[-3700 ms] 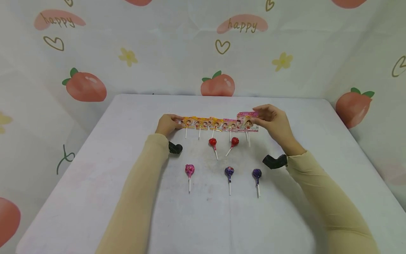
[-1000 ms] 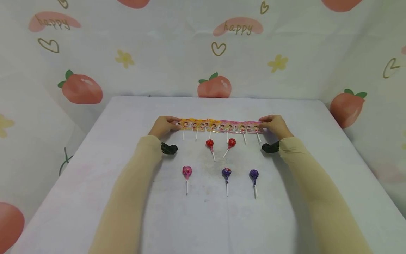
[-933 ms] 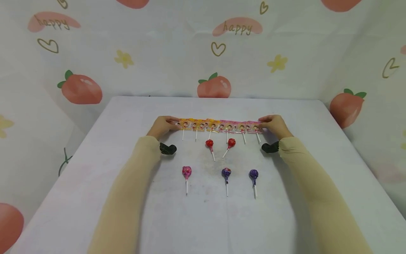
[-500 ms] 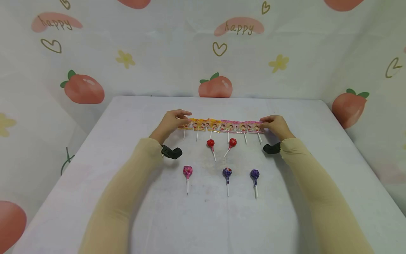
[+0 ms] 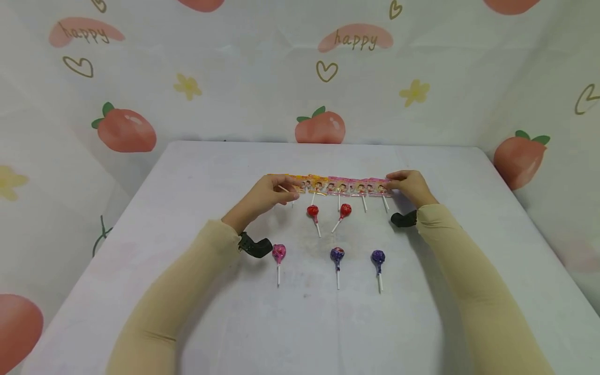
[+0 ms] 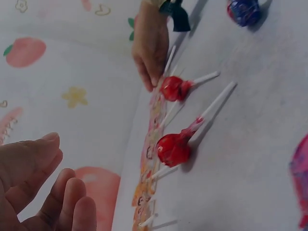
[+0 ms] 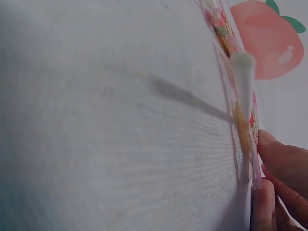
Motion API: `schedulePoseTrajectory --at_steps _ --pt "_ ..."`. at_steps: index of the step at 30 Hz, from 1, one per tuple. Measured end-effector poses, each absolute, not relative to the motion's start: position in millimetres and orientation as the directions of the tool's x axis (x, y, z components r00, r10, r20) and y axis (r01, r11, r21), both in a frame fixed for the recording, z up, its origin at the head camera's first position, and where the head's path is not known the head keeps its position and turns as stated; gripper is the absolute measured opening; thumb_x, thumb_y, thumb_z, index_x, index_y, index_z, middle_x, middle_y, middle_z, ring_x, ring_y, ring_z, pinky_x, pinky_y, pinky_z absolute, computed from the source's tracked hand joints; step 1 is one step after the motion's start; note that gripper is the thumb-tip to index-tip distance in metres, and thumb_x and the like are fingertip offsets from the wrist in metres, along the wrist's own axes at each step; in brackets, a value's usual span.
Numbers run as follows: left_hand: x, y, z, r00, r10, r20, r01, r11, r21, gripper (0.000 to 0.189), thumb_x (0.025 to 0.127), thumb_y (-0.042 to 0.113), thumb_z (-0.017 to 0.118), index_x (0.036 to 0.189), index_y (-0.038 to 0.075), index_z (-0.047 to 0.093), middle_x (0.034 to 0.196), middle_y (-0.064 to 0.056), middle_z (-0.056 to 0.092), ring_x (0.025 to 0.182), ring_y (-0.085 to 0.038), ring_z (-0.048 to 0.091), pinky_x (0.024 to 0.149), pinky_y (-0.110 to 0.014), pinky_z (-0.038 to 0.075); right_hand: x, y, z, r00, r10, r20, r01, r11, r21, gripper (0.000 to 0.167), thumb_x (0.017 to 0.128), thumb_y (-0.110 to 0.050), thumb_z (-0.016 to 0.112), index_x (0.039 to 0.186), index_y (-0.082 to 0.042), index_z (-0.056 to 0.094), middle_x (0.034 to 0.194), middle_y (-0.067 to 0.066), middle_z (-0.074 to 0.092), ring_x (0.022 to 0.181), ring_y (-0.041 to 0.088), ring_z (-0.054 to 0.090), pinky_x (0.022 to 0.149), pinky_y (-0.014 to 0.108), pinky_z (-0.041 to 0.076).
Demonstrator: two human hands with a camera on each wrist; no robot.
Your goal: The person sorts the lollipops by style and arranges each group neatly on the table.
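Note:
A row of flat-wrapped lollipops lies across the back of the table, with orange wrappers (image 5: 317, 185) at left and pink wrappers (image 5: 360, 187) at right, white sticks pointing nearer. My right hand (image 5: 411, 187) pinches the edge of the rightmost pink-wrapped lollipop (image 5: 378, 188); the right wrist view shows thumb and finger at its wrapper edge. My left hand (image 5: 262, 199) hovers before the row's left end and hides part of the orange wrappers. In the left wrist view, the left hand's fingers (image 6: 29, 161) are loosely bent around nothing.
Two red ball lollipops (image 5: 312, 210) lie just in front of the row. Nearer are a pink ball lollipop (image 5: 278, 252), by the left wrist's black camera (image 5: 255, 246), and two purple ball lollipops (image 5: 337, 254). A patterned backdrop (image 5: 253, 104) hangs behind the white table (image 5: 304, 328).
The right hand lowered the last pink-wrapped lollipop into line with the row and stayed there. My left hand let go of the row's left end and moved right and nearer.

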State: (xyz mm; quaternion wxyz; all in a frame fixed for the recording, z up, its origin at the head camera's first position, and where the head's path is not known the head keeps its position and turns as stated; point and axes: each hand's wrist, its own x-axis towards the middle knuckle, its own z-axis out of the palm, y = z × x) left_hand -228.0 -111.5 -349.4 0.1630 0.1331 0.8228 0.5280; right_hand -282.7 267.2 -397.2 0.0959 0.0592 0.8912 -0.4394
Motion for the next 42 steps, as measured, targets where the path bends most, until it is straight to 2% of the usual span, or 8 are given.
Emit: schedulePoseTrajectory --at_steps 3,8,13,17,24,36,42 --pt "-218.6 -112.8 -350.8 -0.898 0.421 -0.132 0.08 0.449 0.89 0.035 0.09 0.017 0.069 0.124 0.011 0.065 0.104 -0.009 0.061 0.097 -0.034 0.059 0.087 -0.048 0.048 -283.0 267.6 -397.9 -0.977 0.014 -0.214 0.178 0.608 -0.774 0.046 0.092 -0.021 0.065 0.13 0.003 0.056 0.143 0.023 0.046 0.134 0.036 0.035 0.113 0.05 0.024" --pt "-203.7 -120.0 -350.5 -0.86 0.48 -0.172 0.162 0.576 0.802 0.038 0.088 0.018 0.072 0.124 0.01 0.065 0.109 -0.008 0.063 0.096 -0.022 0.06 0.08 -0.037 0.05 -282.8 267.8 -398.5 -0.978 0.009 -0.207 0.17 0.61 -0.774 0.046 0.092 -0.021 0.066 0.13 0.003 0.056 0.142 0.024 0.047 0.135 0.037 0.035 0.113 0.05 0.025" --pt "-188.6 -130.7 -348.4 -0.809 0.522 -0.27 0.185 0.661 0.727 0.04 0.086 0.019 0.073 0.125 0.013 0.065 0.117 -0.009 0.063 0.104 -0.021 0.059 0.082 -0.035 0.049 -281.1 266.8 -396.4 -0.978 0.01 -0.21 0.171 0.619 -0.767 0.045 0.093 -0.022 0.065 0.13 0.003 0.056 0.143 0.024 0.046 0.136 0.038 0.034 0.113 0.051 0.024" --pt "-178.4 -138.2 -352.3 -0.786 0.523 -0.33 0.183 0.706 0.684 0.039 0.084 0.02 0.076 0.121 0.015 0.066 0.113 -0.005 0.064 0.104 -0.019 0.059 0.084 -0.035 0.048 -280.2 266.4 -395.9 -0.978 0.014 -0.21 0.174 0.616 -0.769 0.044 0.093 -0.021 0.064 0.129 0.003 0.057 0.142 0.024 0.047 0.134 0.036 0.035 0.112 0.05 0.025" --pt "-168.3 -145.3 -366.9 -0.771 0.521 -0.365 0.178 0.728 0.662 0.035 0.08 0.018 0.079 0.114 0.015 0.069 0.104 0.0 0.065 0.096 -0.016 0.058 0.084 -0.032 0.046 -280.4 266.4 -396.2 -0.979 0.017 -0.202 0.17 0.614 -0.771 0.042 0.094 -0.018 0.063 0.129 0.004 0.057 0.142 0.024 0.047 0.132 0.036 0.036 0.112 0.05 0.026" --pt "-167.3 -146.9 -371.6 -0.782 0.516 -0.349 0.183 0.726 0.663 0.038 0.079 0.019 0.081 0.114 0.016 0.069 0.105 -0.001 0.064 0.097 -0.016 0.058 0.084 -0.032 0.045 -277.8 264.2 -393.4 -0.982 0.023 -0.188 0.166 0.589 -0.791 0.041 0.092 -0.015 0.064 0.127 0.005 0.057 0.139 0.024 0.05 0.128 0.033 0.04 0.109 0.048 0.028" --pt "-164.1 -143.9 -373.4 -0.775 0.535 -0.336 0.184 0.699 0.691 0.027 0.079 0.016 0.08 0.105 0.014 0.072 0.098 0.002 0.067 0.087 -0.013 0.059 0.081 -0.03 0.046 -279.0 264.4 -394.7 -0.98 0.024 -0.198 0.174 0.584 -0.793 0.041 0.092 -0.015 0.064 0.127 0.005 0.057 0.14 0.024 0.048 0.128 0.033 0.039 0.109 0.048 0.028"
